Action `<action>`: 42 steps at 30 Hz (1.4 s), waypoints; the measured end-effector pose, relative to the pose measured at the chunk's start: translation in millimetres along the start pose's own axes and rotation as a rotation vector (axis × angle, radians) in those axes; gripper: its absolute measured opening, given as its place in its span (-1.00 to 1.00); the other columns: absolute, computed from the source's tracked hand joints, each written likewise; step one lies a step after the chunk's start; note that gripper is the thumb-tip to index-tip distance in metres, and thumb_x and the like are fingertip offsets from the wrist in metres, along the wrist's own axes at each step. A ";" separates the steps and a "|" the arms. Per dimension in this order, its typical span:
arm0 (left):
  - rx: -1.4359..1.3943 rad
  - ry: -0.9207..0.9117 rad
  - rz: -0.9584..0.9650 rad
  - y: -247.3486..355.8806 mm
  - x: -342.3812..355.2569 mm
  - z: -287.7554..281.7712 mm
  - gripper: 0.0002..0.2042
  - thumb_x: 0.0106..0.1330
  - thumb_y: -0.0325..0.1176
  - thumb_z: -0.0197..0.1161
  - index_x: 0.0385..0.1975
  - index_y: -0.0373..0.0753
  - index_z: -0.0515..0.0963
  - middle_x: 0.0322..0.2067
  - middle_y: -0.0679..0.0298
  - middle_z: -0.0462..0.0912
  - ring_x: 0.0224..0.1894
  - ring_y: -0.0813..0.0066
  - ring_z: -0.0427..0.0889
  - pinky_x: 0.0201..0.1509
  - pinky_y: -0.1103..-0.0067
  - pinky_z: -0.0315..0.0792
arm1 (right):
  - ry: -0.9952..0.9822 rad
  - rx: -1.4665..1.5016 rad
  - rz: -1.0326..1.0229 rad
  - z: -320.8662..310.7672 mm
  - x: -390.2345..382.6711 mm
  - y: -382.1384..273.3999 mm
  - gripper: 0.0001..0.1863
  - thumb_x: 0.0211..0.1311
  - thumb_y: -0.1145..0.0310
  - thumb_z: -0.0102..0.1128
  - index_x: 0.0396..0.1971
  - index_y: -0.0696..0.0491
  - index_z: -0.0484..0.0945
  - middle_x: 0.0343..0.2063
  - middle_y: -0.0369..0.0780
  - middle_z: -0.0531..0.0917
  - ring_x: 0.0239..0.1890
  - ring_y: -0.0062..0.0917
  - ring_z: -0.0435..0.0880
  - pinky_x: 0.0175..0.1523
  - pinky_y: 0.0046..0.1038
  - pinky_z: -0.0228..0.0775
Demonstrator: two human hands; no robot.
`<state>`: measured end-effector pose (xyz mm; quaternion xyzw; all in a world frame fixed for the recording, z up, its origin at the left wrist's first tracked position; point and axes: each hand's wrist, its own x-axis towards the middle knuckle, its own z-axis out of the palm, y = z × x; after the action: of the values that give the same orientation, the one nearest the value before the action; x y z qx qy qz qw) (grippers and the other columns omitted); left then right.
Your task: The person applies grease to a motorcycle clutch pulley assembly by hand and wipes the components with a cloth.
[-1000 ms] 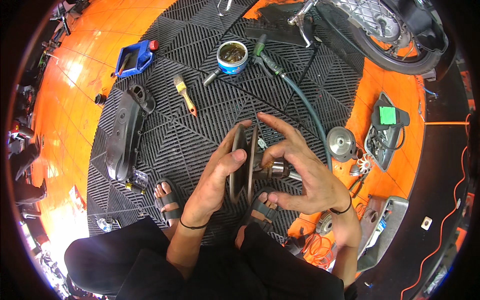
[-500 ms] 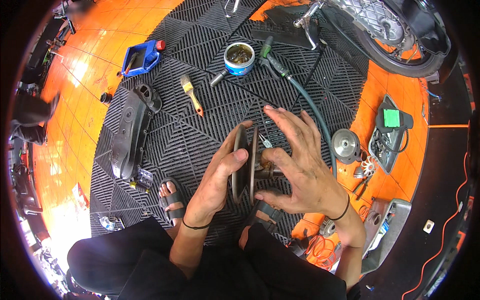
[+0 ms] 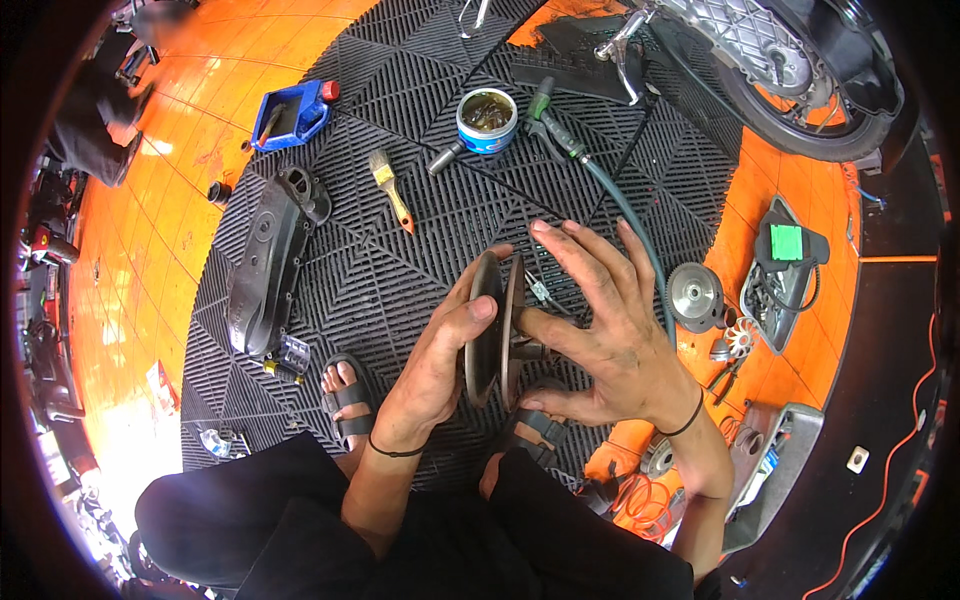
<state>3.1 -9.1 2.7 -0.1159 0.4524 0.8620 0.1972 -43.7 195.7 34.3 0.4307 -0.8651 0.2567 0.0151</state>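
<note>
A metal two-disc belt pulley [image 3: 484, 335] stands on edge between my hands, its paired round plates close together with a narrow gap. My left hand [image 3: 437, 357] is closed on the left plate, thumb on its face and fingers behind it. On the other side, my right hand [image 3: 620, 355] grips the pulley with thumb and index finger at the right plate and hub. Its remaining fingers are stretched apart above. Part of the hub is hidden behind the right fingers. A small metal tool [image 3: 540, 289] lies on the mat beyond the pulley.
On the black rubber mat [image 3: 345, 275] are a paintbrush [image 3: 391, 191], a tub of dark liquid [image 3: 487, 121], a green-handled hose [image 3: 580, 155] and a long black cover [image 3: 268, 262]. Right are a round gear [image 3: 694, 296] and a parts tray [image 3: 780, 275]. A motorbike wheel [image 3: 810, 125] stands far right.
My right index finger has straightened a little along the hub, and the right hand has lowered slightly. The pulley stays between both hands. A person at far left has moved.
</note>
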 end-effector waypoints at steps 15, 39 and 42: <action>-0.024 0.048 0.028 -0.2 -1.5 7.0 -0.17 0.36 0.14 0.15 0.48 -0.28 0.11 0.10 0.11 0.45 0.14 0.33 0.52 0.17 0.49 0.49 | -0.004 -0.280 0.026 -1.5 -19.7 -13.1 -0.29 0.24 -0.41 0.02 0.22 -0.28 0.61 0.44 -0.14 0.32 0.46 -0.18 0.23 0.51 0.16 -0.23; 0.074 0.046 0.096 -3.4 4.7 11.1 -0.11 0.34 0.17 0.13 0.50 -0.34 0.06 0.15 0.07 0.43 0.20 0.28 0.49 0.22 0.44 0.47 | 0.094 0.374 0.122 4.4 -14.6 11.6 -0.29 0.01 -0.08 0.45 0.17 -0.04 0.60 0.45 0.08 0.18 0.46 0.05 0.16 0.50 0.16 -0.18; 0.040 0.063 0.070 -1.4 5.0 16.8 -0.10 0.32 0.16 0.15 0.49 -0.37 0.05 0.15 0.05 0.42 0.21 0.27 0.48 0.23 0.42 0.47 | 0.070 0.259 0.130 5.5 -15.7 7.1 -0.27 0.00 -0.16 0.42 0.17 -0.08 0.64 0.45 0.08 0.21 0.48 0.06 0.13 0.49 0.18 -0.20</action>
<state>-1.2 6.7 9.3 -0.1229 0.4794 0.8551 0.1549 -38.1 208.3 22.6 0.3628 -0.8497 0.3815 -0.0272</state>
